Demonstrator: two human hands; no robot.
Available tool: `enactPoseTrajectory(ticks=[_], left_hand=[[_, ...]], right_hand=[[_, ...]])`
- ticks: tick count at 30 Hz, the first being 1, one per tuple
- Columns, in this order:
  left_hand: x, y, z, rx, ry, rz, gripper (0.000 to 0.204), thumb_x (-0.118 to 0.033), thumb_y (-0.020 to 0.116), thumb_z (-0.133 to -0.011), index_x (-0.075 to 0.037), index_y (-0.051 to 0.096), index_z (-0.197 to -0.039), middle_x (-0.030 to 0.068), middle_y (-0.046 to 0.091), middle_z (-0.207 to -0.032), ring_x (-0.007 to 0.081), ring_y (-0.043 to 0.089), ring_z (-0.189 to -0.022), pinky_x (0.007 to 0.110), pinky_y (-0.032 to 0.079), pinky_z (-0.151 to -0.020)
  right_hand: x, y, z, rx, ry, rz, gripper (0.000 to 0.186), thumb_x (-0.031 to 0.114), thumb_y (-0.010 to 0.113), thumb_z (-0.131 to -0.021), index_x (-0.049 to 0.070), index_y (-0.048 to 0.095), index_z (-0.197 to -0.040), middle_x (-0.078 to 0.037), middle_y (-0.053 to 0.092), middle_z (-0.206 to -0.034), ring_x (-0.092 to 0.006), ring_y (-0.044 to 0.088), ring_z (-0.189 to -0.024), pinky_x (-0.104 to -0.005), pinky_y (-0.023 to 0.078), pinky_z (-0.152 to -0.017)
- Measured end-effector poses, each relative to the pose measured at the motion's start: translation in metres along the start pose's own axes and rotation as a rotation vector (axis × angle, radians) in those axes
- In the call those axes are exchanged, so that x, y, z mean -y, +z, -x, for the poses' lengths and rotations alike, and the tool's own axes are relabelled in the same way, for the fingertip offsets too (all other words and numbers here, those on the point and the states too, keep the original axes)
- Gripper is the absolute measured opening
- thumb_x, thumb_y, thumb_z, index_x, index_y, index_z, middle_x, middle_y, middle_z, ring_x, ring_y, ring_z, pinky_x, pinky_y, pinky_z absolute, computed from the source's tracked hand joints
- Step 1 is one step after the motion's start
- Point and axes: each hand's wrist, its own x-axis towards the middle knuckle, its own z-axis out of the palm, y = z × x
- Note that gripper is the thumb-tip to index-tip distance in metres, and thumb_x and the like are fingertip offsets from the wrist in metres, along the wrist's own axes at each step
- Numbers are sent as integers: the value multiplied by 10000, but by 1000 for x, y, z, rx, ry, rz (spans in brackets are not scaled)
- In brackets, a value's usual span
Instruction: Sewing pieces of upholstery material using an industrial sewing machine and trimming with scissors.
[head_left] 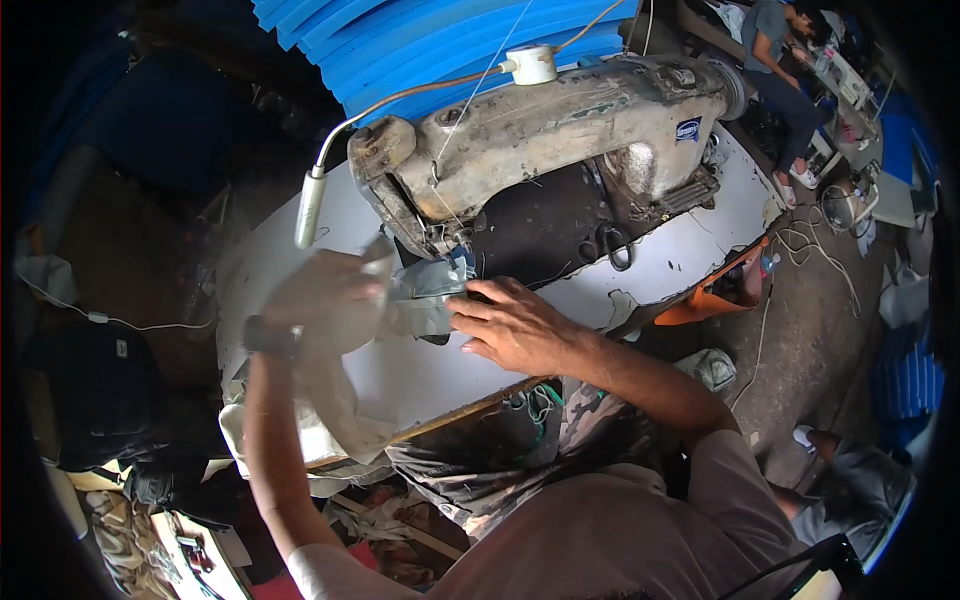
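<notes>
A worn, beige sewing machine (560,125) stands on a white table, its needle end facing me. Under its presser foot lies a piece of pale grey-green cloth (425,312). My right hand (520,325) lies palm down at the cloth's right side, fingers apart and fingertips on it close to the needle. My left hand (320,290), with a dark band at the wrist, is smeared by motion left of the needle. It grips a pale cloth (345,400) that moves with it and hangs over the table's near edge.
Black scissors (608,246) lie under the machine's arm. A white lamp (310,210) on a bent stalk hangs at the left. An orange pouch (715,290) hangs at the table's right edge. Blue corrugated sheets (450,40) stand behind; another person (780,60) sits far right.
</notes>
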Motion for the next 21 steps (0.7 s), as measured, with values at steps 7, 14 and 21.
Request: enactPoseTrajectory(ticks=[7, 14, 21], left_hand=[[-3, 65, 4, -107, -88, 300, 366, -390, 681, -989, -31, 737, -948, 100, 572, -788, 277, 588, -702, 391, 472, -648], [-2, 76, 16, -227, -247, 565, 401, -371, 765, -950, 26, 712, -937, 10, 558, -703, 97, 492, -684, 327, 426, -614], [-23, 17, 11, 84, 159, 750, 318, -282, 782, -824, 11, 752, -944, 100, 724, -924, 174, 670, -786, 327, 523, -685]], right_hand=[[-25, -7, 6, -81, 165, -100, 204, 76, 746, -885, 22, 721, -1081, -73, 696, -1148, -233, 653, -1039, -392, 539, -940], [-17, -13, -13, -147, 64, -78, 278, 157, 766, -905, 33, 723, -1150, -86, 702, -1200, -256, 626, -1051, -393, 521, -936], [-8, -11, 0, 13, 55, 18, 299, 158, 751, -884, 58, 732, -1166, -38, 669, -1291, -253, 581, -1185, -421, 475, -1032]])
